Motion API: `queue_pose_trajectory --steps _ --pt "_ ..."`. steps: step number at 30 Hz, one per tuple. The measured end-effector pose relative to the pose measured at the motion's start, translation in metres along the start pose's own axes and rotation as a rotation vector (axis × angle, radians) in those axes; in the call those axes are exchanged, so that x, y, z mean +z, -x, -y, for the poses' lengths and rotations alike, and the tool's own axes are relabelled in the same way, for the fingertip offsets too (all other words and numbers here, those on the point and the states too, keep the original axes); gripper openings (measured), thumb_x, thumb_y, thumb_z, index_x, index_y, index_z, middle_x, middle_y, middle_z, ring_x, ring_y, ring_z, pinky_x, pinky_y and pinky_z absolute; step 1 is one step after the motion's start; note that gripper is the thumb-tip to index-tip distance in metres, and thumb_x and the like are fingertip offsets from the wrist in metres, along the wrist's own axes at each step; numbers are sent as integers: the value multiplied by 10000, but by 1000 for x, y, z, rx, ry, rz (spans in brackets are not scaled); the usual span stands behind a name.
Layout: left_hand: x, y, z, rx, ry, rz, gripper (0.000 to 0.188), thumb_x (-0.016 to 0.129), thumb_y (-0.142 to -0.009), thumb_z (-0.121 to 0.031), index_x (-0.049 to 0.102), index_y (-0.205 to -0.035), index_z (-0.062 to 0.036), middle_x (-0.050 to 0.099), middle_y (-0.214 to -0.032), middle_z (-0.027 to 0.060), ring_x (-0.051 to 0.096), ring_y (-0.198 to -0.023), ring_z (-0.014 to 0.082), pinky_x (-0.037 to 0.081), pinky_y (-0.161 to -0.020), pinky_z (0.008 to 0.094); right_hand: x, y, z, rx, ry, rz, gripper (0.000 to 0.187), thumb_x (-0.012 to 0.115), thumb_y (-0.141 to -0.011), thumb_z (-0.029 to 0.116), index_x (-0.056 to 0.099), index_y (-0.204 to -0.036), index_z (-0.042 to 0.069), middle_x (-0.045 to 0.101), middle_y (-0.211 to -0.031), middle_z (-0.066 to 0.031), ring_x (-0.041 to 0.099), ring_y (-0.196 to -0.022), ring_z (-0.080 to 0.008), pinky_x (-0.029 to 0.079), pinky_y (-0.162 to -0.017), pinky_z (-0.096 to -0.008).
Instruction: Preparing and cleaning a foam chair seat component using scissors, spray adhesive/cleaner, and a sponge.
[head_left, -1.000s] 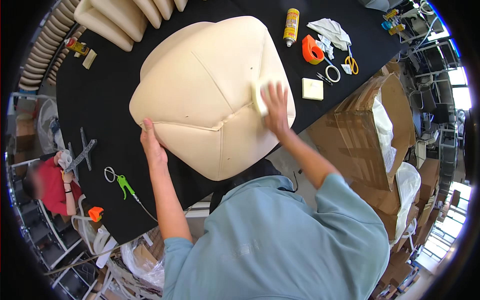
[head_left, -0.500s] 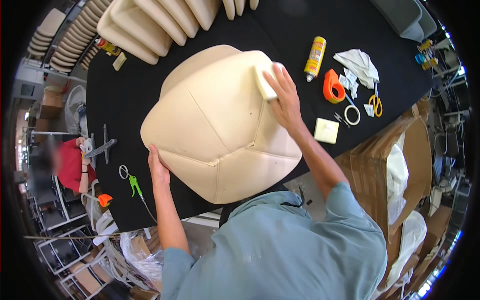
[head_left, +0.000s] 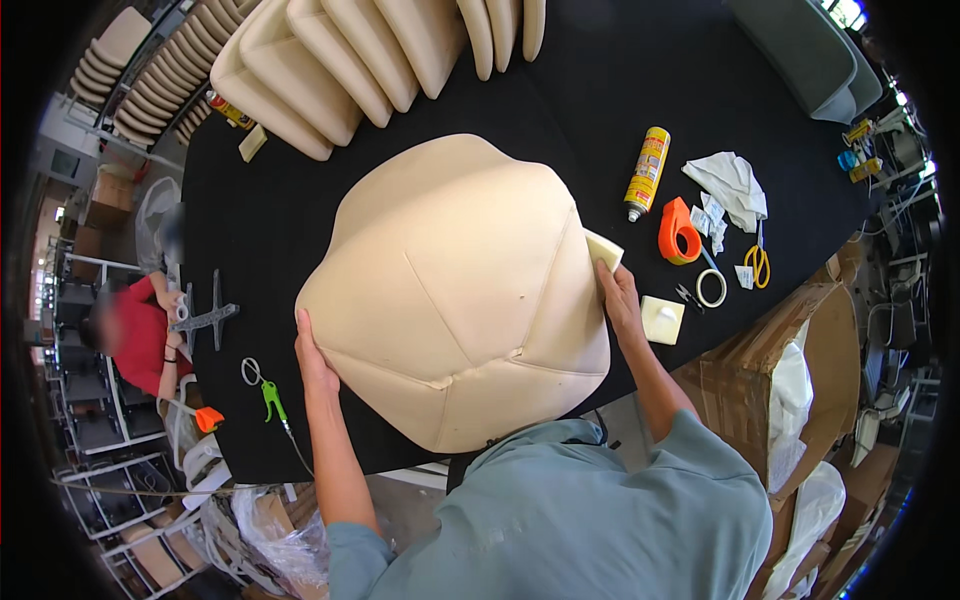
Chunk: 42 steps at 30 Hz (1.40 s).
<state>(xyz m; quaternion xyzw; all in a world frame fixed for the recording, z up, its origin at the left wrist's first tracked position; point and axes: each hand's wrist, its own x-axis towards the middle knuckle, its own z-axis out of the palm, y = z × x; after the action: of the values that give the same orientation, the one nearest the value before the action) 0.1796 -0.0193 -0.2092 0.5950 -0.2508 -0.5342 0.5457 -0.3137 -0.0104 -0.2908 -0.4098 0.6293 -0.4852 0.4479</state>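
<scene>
The left hand [head_left: 318, 368] touches the left side of the seat [head_left: 450, 290], its fingers mostly hidden, so its grip cannot be told. The right hand [head_left: 622, 300] grips a sponge [head_left: 604, 251], partly covered, at the seat's right edge. The seat lies on the black surface [head_left: 260, 220], underside hidden. Beyond it, pads [head_left: 385, 50] are cut off above.

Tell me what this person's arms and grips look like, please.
A short, loose, muted blue-green left sleeve and matching right sleeve leave the left forearm and right forearm bare. The left grip and right grip are ordinary human hands, ungloved; no watch, bracelet or cable shows on them.
</scene>
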Motion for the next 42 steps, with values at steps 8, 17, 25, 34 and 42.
queue_pose_trajectory --steps 8,17,25,34,42 --pt "-9 13 -4 104 73 4 593 645 -1005 -462 592 -1326 33 687 -1261 135 675 -1132 239 547 -964 373 30 -29 47 -63 -415 -4 328 543 -1083 253 678 -1261 12 720 -1072 5 636 -954 -61 493 -861 -237" --pt "-13 134 -121 676 54 -2 769 851 -815 -517 583 -1253 55 694 -1142 107 701 -996 211 581 -852 338 30 -1 136 -422 -807 37 300 496 -1101 184 596 -1304 -12 697 -1212 -83 665 -1105 -128 526 -973 -293" --pt "-33 208 -92 758 -9 -124 1100 961 -560 -598 539 -1352 38 667 -1239 105 654 -1154 228 534 -1003 394 42 31 149 -383 -929 -182 352 488 -1107 210 537 -1383 -2 663 -1270 -90 649 -1157 -152 518 -999 -318" --pt "-39 225 -58 827 -269 238 608 1012 -607 -352 718 -1012 -7 750 -901 37 712 -832 143 557 -780 307 23 91 206 -1217 500 -229 389 590 -940 70 643 -1322 20 510 -1521 -230 388 -1485 -416 224 -1236 -572" --pt "-12 237 -54 785 -236 451 523 981 -659 -145 719 -1093 -16 761 -1027 89 733 -939 198 558 -866 319 92 203 295 -1603 866 585 464 718 -850 175 650 -1307 134 605 -1433 -140 531 -1366 -403 374 -1178 -588"
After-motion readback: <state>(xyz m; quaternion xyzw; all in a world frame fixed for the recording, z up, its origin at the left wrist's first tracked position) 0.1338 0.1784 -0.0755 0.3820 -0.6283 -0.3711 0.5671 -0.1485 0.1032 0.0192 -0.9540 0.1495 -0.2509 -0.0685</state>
